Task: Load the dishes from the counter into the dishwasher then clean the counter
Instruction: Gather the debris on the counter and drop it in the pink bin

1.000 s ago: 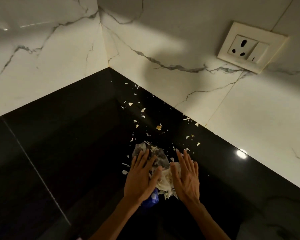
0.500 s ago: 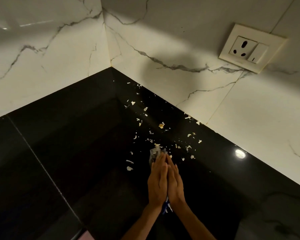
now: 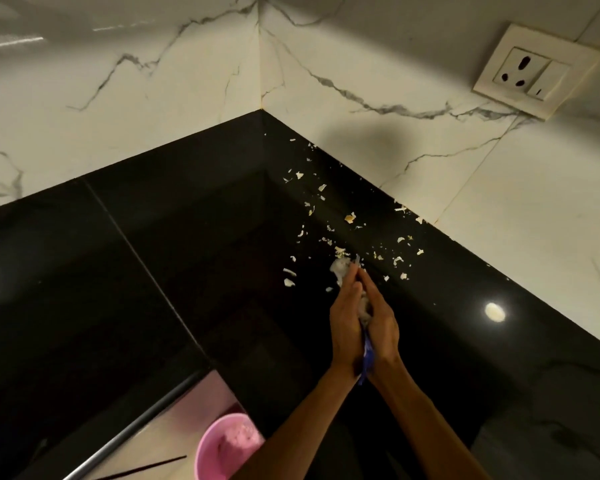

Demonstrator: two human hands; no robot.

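Note:
My left hand (image 3: 345, 320) and my right hand (image 3: 380, 318) are pressed together palm to palm above the black counter (image 3: 187, 254). Between them they squeeze a crumpled cloth (image 3: 340, 269), pale at the fingertips with a blue end (image 3: 367, 362) sticking out at the wrists. Pale food scraps (image 3: 350, 218) lie scattered on the counter beyond the fingers, toward the corner and along the right wall.
White marble walls meet in a corner (image 3: 260, 64) behind the counter. A socket with a switch (image 3: 534, 71) sits on the right wall. Below the counter's front edge stands a pink bowl (image 3: 227, 446) beside a metal rail (image 3: 125, 434).
My hands went from lying flat and apart on the cloth to closing together around it. The view has shifted so the pink bowl and the rail below the counter now show.

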